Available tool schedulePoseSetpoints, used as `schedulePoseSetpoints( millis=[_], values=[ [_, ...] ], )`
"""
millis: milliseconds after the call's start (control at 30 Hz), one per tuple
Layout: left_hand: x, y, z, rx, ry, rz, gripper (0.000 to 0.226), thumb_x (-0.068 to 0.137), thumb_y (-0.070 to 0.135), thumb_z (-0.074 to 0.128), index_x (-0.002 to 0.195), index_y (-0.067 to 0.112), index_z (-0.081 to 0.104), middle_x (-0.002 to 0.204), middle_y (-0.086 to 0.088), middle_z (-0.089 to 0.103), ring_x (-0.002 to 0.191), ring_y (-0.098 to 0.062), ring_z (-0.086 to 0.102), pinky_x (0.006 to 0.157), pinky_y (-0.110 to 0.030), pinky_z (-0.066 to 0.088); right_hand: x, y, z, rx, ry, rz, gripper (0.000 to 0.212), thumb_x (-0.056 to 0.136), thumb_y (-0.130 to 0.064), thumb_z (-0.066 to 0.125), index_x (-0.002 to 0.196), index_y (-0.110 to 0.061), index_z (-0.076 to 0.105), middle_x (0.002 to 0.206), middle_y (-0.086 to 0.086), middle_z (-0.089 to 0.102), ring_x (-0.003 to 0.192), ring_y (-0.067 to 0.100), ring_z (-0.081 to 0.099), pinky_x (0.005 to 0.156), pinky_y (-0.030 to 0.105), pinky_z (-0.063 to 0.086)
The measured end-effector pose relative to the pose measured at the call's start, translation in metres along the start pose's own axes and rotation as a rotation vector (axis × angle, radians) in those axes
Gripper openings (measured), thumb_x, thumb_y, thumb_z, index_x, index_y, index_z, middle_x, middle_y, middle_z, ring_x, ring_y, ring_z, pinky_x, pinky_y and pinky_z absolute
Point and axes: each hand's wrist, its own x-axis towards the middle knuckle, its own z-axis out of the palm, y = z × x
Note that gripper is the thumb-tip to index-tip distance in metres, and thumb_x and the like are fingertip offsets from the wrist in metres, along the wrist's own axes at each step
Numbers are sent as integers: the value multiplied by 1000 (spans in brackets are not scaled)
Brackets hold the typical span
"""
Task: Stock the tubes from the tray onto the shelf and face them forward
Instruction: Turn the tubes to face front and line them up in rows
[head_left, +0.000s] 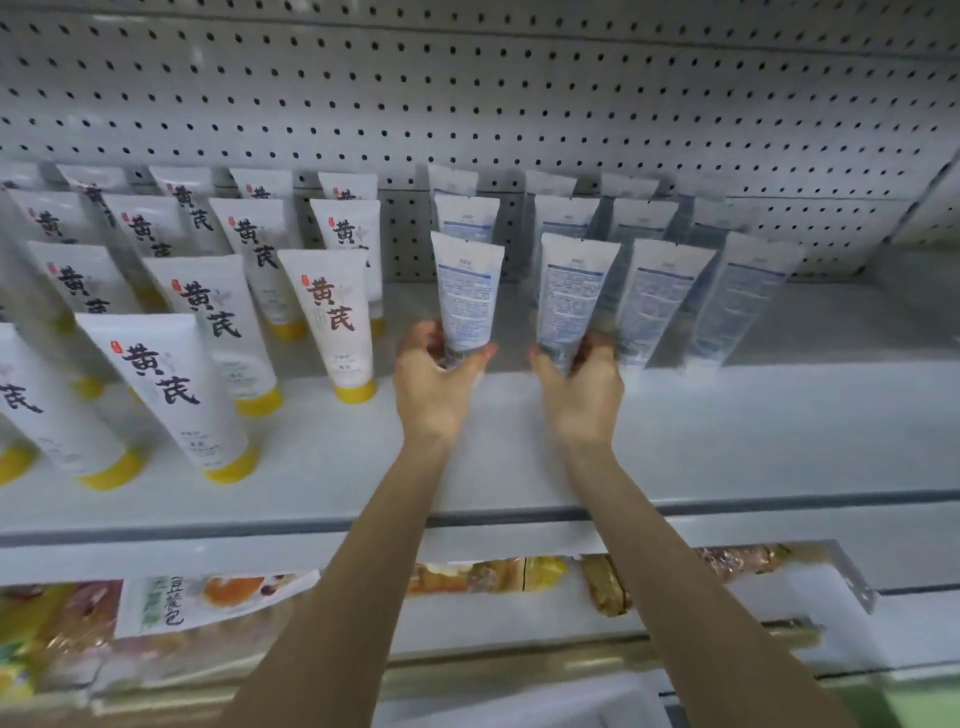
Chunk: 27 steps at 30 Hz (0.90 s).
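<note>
Head view. Your left hand (434, 384) curls its fingers (418, 335) and thumb round the cap end of one white-and-blue tube (467, 291). Your right hand (582, 387) grips the base of the neighbouring tube (574, 296) the same way. Both tubes stand cap-down on the shelf (519, 457), tilted back, at the front of their rows. More of the same tubes stand in file beyond your fingertips and to the right of your right fingers.

Step in hand, as judged: seating and facing the front pair. The side turned toward you carries blocks of fine print, which reads as a back panel. Twist each tube at the cap until its front shows. Keep the caps level with each other before you let go, so the lean matches the row behind.

Surface and room: the shelf is pale and smooth. A perforated back panel (467, 104) rises beyond the rows. Yellow-capped tubes (332, 317) stand left of your left fingers. Food packets (234, 597) lie on the level below your forearms. No tray can be made out with certainty.
</note>
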Motion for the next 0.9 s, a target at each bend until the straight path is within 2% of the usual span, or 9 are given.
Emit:
schedulePoseSetpoints(
  millis=[133,267,333,433,533,600,667,767,900],
  values=[
    [-1,3,-2,-51,-25,14,34,71,12,82,85,25,54,80,14,60,71,-2,57,68,-15,47,1,4,0,2,35,14,37,81,-34,73,102,-10,56,94,5,64,86,23,59,71,26,40],
    [-3,0,-4,-52,-59,42,31,74,8,78,98,15,59,86,9,63,66,14,57,66,-5,43,1,4,-1,-3,19,17,31,83,-33,71,99,-12,55,87,1,61,79,19,55,67,25,35],
    [-4,0,-5,-46,-69,59,34,76,8,77,106,9,63,90,6,64,67,17,57,66,-3,42,1,4,-2,-8,-11,20,30,84,-32,70,101,-11,57,86,-1,61,79,19,55,68,24,35],
    [-6,3,-7,-30,-93,59,38,78,13,76,113,9,63,96,4,67,74,11,59,72,-7,45,0,1,-2,-24,-55,13,30,86,-33,67,106,-12,58,87,-2,60,83,19,55,70,27,37],
    [-6,4,-5,-10,-107,17,50,72,27,79,116,16,59,107,2,67,89,-5,63,80,-21,49,-1,0,0,-7,-38,6,41,83,-39,68,111,-12,58,95,-1,63,92,21,58,78,32,46],
    [-5,4,-4,-3,-100,-6,52,68,30,82,112,19,57,106,1,66,90,-11,63,82,-30,52,-2,-2,4,3,-5,-11,56,75,-49,69,117,-14,56,103,1,65,100,23,59,84,37,49],
    [-4,4,-3,6,-82,-8,45,68,28,83,103,21,55,99,1,66,87,-14,63,82,-35,53,0,-4,8,-14,23,-30,61,71,-52,71,117,-16,53,106,2,64,102,24,59,84,38,50],
    [-4,5,-4,22,-51,-4,38,69,26,82,95,21,54,90,5,64,82,-13,63,79,-34,54,5,-4,12,-53,70,-46,56,70,-45,77,112,-17,52,106,2,63,101,24,59,80,37,50],
    [-5,6,-6,-28,-50,3,33,72,21,81,98,21,60,89,9,65,82,-12,63,80,-31,52,5,-2,12,-124,117,-43,53,69,-46,77,109,-20,53,102,1,62,96,23,59,74,33,48]
  ],
)
